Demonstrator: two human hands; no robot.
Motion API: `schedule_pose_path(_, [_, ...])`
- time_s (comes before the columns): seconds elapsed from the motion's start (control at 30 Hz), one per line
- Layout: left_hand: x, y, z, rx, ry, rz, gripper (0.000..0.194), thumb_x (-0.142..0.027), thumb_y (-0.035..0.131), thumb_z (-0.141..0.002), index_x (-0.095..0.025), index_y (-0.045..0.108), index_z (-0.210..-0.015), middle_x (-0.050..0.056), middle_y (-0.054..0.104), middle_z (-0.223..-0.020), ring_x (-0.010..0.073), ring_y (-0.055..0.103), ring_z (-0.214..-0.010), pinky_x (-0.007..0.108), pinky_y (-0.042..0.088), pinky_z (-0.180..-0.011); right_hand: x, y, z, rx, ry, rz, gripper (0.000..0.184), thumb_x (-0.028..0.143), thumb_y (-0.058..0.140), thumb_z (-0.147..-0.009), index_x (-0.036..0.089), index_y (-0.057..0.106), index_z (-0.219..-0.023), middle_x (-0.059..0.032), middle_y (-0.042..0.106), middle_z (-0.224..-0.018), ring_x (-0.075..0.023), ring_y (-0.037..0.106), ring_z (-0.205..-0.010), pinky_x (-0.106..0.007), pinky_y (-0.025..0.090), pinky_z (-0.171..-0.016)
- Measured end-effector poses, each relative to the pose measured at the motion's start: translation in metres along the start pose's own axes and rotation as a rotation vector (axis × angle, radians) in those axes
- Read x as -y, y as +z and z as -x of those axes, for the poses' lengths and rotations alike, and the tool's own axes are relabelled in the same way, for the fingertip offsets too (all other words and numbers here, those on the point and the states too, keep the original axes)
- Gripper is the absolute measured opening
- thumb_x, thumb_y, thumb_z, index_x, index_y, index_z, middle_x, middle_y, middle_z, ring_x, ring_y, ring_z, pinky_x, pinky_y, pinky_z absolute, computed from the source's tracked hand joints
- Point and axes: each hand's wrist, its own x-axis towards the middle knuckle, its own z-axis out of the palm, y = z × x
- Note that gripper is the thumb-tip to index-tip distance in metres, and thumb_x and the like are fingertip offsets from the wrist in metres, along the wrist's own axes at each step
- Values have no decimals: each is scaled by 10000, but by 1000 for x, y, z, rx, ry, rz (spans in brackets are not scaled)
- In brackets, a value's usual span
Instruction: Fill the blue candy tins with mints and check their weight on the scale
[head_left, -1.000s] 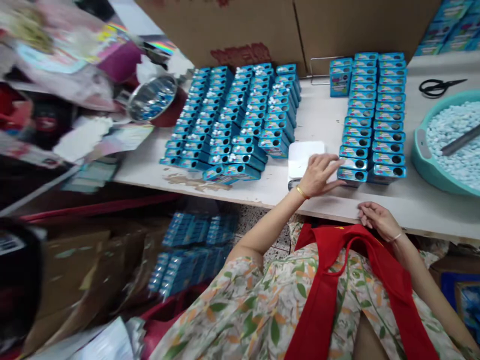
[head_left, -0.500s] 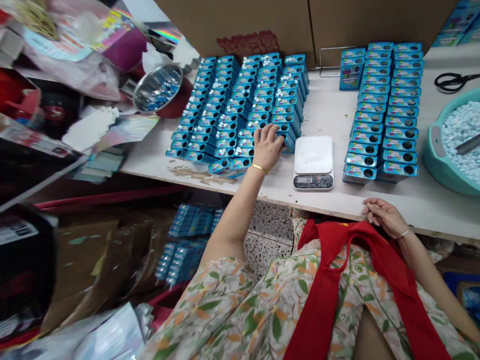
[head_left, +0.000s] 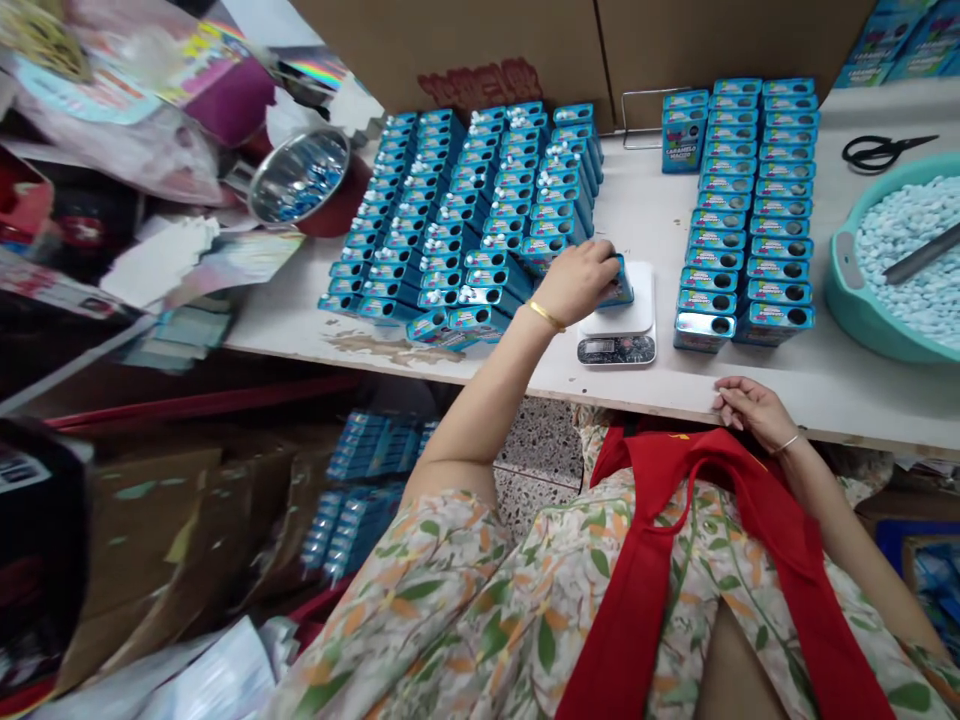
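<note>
Left hand [head_left: 577, 283] fingers hold a blue tin [head_left: 618, 285] on the scale [head_left: 619, 325], tin rows [head_left: 465, 215] flanking; right hand [head_left: 746, 408] loosely curled

A floral short-sleeved top under a red apron [head_left: 660, 560], with a gold bangle [head_left: 545, 315] and a thin silver bracelet [head_left: 786, 443].

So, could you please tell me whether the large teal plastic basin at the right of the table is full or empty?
Full: the teal plastic basin holds a heap of pale blue-white candies, a dark handle lying across them.

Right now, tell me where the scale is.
The scale sits near the table's front edge, between the two blocks of blue tins, under the left hand.
</note>
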Motion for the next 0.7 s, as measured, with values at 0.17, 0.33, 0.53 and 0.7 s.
schedule_pose_path(0.17, [-7,-9,7,-108,-47,109,205,-302,652,-864,-203,626,-1042,112,573,-1277,313,540,-1208,488,434,-1028,-1,0,-2,-7,-45,27,602,561,875,-606,146,615,-956,-34,671,-713,-72,532,-462,-168,326,-376])
schedule_pose_path(0.33, [-42,14,109,-244,-270,325,218,-400,490,-989,-217,607,-971,65,642,-1007,209,618,-980,393,492,-906,-2,-3,-7,-8,-111,51,542,486,881,-625,142,615,-949,-35,667,-705,-78,547,-468,-169,332,-372])
schedule_pose_path(0.53, [-120,131,224,0,-456,577,361,-377,383,-1016,-160,652,-1121,124,684,-1130,198,634,-1074,370,507,-989,1,-5,-8,3,-161,108,328,390,823,-734,175,648,-911,-27,665,-711,-82,537,-474,-174,319,-367])
schedule_pose_path(0.7, [-143,179,237,388,-253,469,372,-312,451,-992,-237,625,-1312,86,606,-1385,256,460,-1385,528,199,-1253,8,-5,-10,12,-164,167,253,347,819,-728,192,673,-864,-31,661,-701,-88,528,-458,-195,293,-350])
